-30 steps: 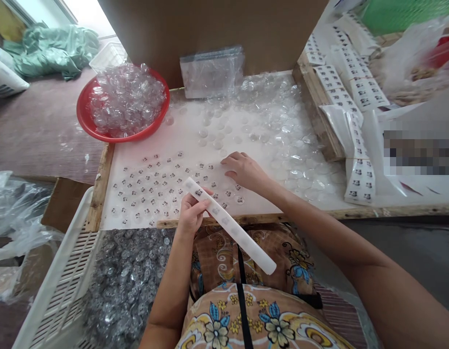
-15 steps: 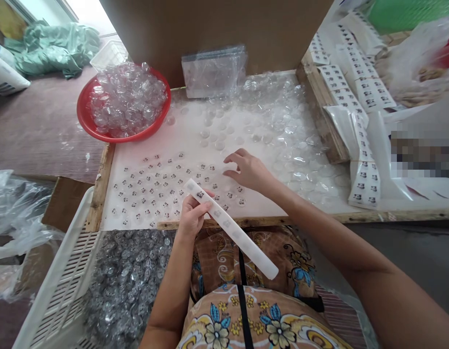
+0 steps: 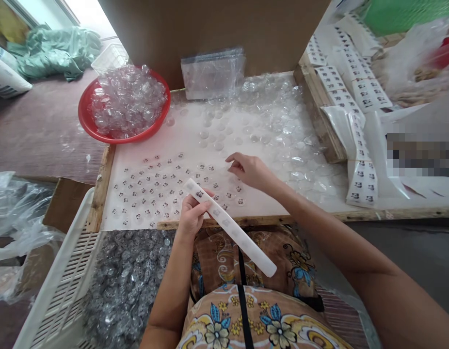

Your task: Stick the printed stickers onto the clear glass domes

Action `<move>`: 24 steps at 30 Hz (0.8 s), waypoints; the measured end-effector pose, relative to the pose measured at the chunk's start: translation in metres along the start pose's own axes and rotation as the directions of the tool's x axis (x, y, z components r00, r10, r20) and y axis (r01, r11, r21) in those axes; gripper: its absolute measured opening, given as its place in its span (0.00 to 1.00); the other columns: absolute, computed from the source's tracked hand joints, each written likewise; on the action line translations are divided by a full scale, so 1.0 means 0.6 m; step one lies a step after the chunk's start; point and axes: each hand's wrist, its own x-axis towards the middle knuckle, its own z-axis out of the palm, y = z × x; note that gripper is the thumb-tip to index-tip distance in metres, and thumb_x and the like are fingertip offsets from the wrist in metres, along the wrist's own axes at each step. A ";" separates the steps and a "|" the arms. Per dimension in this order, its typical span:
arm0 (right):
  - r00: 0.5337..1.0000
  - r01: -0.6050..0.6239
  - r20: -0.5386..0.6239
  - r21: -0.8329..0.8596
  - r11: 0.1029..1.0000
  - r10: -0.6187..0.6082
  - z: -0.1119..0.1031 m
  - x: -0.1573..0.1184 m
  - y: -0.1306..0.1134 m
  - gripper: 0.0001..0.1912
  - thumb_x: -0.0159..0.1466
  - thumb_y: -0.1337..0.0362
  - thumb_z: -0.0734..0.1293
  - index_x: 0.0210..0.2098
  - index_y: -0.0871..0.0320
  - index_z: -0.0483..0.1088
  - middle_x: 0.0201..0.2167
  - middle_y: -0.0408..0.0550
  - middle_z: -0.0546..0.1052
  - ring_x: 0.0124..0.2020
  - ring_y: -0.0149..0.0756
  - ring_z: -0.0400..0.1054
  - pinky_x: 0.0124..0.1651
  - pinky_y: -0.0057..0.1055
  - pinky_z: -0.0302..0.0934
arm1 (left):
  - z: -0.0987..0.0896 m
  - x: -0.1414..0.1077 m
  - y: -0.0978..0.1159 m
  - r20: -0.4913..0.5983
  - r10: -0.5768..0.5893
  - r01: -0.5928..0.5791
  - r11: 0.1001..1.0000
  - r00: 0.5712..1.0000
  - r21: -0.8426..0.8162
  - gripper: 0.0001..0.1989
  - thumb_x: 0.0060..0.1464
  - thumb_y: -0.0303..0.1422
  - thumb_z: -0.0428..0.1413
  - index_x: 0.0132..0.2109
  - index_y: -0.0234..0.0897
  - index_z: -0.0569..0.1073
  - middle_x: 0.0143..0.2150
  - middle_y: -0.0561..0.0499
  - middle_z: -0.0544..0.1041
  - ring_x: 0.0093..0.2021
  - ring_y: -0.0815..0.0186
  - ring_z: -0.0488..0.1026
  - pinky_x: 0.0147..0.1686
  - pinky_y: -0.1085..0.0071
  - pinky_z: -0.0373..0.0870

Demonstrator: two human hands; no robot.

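Observation:
My left hand (image 3: 194,213) grips a long white sticker strip (image 3: 239,236) between thumb and fingers, near its upper end. The strip slants down to the right over my lap, with one dark panda print near the top and fainter ones below. My right hand (image 3: 250,170) hovers over the white board (image 3: 181,131), its thumb and forefinger curved with a small gap; I make out nothing between them. Left of it, clear round pieces with panda stickers (image 3: 165,183) lie in loose rows. Plain clear round pieces (image 3: 297,138) spread across the board's right and back.
A red basin (image 3: 124,138) heaped with clear pieces stands at back left. A white crate (image 3: 60,291) of finished-looking pieces sits below. Wooden strips (image 3: 321,116) edge the board; panda sticker sheets (image 3: 362,165) lie right. A cardboard box (image 3: 213,29) stands behind.
The thumb and forefinger of my right hand have come closer together, and that hand has shifted slightly right. My left hand still holds the strip in nearly the same place.

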 end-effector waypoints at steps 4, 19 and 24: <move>0.993 -0.094 -0.086 -0.153 0.984 0.081 -0.011 0.014 0.035 0.09 0.61 0.67 0.65 0.42 0.60 0.71 0.43 0.54 0.73 0.30 0.34 0.69 0.37 0.32 0.62 | 0.002 -0.001 0.002 -0.017 0.007 -0.007 1.000 1.000 0.006 0.11 0.39 0.32 0.65 0.33 0.34 0.78 0.23 0.54 0.71 0.21 0.72 0.67 0.18 0.77 0.67; 0.990 0.128 0.032 0.154 0.980 -0.134 0.006 -0.017 -0.086 0.05 0.62 0.62 0.66 0.36 0.56 0.73 0.33 0.46 0.76 0.32 0.32 0.69 0.35 0.29 0.61 | -0.003 0.007 -0.016 0.011 0.001 -0.003 0.980 1.000 0.199 0.15 0.42 0.40 0.67 0.34 0.33 0.76 0.26 0.50 0.77 0.21 0.69 0.72 0.19 0.74 0.70; 0.987 0.158 -0.030 -0.021 0.987 -0.159 0.034 -0.051 -0.126 0.07 0.65 0.64 0.64 0.32 0.58 0.72 0.32 0.47 0.75 0.32 0.33 0.67 0.36 0.30 0.58 | -0.002 0.010 -0.021 -0.013 0.005 -0.001 0.961 1.000 0.277 0.16 0.44 0.41 0.67 0.30 0.33 0.74 0.20 0.52 0.75 0.19 0.68 0.72 0.22 0.71 0.73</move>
